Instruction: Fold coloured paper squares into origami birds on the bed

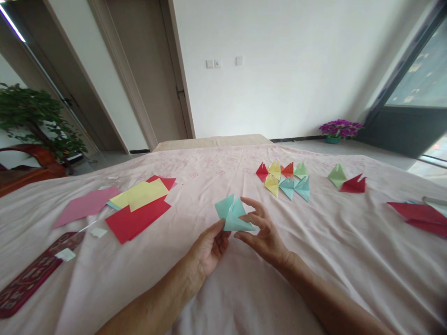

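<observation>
A light blue folded-paper piece with pointed flaps is held up over the cloth. My left hand is closed on its lower left corner, thumb in front and the other fingers curled below. My right hand is around the paper's right side with its fingers spread. One fingertip of it overlaps the right flap, though whether it presses there I cannot tell; the thumb sits just under the bottom edge. Beyond my hands stand several similar folded pieces in red, yellow, green and blue, grouped in two rows.
Flat paper sheets in red, yellow and pink lie at left, near a dark red patterned long object. Farther right are a green folded piece, a red one and red papers. A wrinkled pale pink cloth covers the surface.
</observation>
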{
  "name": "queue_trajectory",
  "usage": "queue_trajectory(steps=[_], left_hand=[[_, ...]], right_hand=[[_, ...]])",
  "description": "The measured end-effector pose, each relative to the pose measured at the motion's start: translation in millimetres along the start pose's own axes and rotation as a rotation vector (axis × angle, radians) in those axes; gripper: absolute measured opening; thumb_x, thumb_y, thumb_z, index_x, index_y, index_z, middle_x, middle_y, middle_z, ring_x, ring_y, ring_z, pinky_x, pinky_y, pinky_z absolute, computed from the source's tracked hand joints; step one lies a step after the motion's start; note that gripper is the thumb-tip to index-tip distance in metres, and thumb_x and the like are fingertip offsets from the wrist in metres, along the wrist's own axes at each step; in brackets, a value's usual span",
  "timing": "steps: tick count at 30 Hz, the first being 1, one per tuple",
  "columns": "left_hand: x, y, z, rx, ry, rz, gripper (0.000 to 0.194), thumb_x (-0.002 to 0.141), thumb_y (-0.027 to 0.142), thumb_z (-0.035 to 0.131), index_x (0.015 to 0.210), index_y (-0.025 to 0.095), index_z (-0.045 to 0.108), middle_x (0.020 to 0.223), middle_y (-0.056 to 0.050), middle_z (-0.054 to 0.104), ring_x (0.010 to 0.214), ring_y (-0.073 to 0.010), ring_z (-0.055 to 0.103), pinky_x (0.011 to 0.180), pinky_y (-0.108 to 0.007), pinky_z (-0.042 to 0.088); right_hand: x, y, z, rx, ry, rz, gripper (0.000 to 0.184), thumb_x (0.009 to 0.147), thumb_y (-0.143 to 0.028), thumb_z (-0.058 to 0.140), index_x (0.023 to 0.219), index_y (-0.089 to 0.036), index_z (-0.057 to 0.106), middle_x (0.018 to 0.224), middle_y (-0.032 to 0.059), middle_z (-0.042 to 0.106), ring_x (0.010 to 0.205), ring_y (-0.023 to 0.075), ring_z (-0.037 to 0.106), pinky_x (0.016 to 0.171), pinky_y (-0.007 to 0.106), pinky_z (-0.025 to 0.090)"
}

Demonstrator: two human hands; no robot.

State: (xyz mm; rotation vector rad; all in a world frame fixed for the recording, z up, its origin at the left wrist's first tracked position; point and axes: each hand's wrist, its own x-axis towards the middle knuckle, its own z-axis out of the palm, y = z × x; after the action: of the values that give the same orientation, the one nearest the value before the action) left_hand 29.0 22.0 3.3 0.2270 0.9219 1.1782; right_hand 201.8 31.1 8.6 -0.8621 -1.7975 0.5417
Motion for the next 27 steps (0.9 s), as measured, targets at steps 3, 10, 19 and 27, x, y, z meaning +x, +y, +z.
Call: queue_trajectory(steps=[3, 10, 19, 27], left_hand=[[-2, -1, 1.1, 0.026, 0.009, -0.041, 0.012, 0.075, 0.016, 0.075, 0.078, 0.011, 0.065, 0.065, -0.003, 0.068, 0.052, -0.0105, 0.065, 0.042, -0.014, 0.051], [-3, -2, 2.1, 0.092, -0.016, -0.058, 0.016, 0.071, 0.015, 0.078, 0.082, 0.013, 0.066, 0.066, -0.001, 0.069, 0.053, -0.0084, 0.064, 0.043, -0.013, 0.047], [-7, -5, 1.3, 0.219, -0.110, -0.014, 0.025, 0.064, 0.022, 0.084, 0.083, 0.013, 0.071, 0.072, -0.002, 0.070, 0.059, -0.0088, 0.063, 0.050, -0.015, 0.045], [-14, -9, 0.7, 0.353, -0.208, 0.176, 0.029, 0.065, 0.031, 0.081, 0.087, 0.012, 0.074, 0.080, -0.005, 0.070, 0.073, -0.0116, 0.062, 0.060, -0.018, 0.045]], right_hand=[[2, 0, 1, -0.001, 0.016, 0.018, 0.011, 0.073, -0.031, 0.077, 0.083, -0.029, 0.073, 0.132, 0.0077, 0.052, 0.117, 0.0310, 0.050, 0.094, 0.046, 0.043], [1, 8, 3, -0.020, 0.039, 0.040, 0.012, 0.076, -0.036, 0.074, 0.082, -0.026, 0.072, 0.122, 0.0079, 0.057, 0.110, 0.0271, 0.053, 0.092, 0.043, 0.045], [0, 8, 2, -0.038, 0.103, 0.077, 0.018, 0.075, -0.034, 0.075, 0.086, -0.022, 0.068, 0.114, 0.0067, 0.058, 0.103, 0.0228, 0.056, 0.089, 0.036, 0.046], [0, 5, 4, 0.062, 0.145, 0.235, 0.029, 0.070, -0.033, 0.077, 0.091, -0.019, 0.063, 0.109, 0.0076, 0.054, 0.086, 0.0194, 0.056, 0.061, 0.026, 0.048]])
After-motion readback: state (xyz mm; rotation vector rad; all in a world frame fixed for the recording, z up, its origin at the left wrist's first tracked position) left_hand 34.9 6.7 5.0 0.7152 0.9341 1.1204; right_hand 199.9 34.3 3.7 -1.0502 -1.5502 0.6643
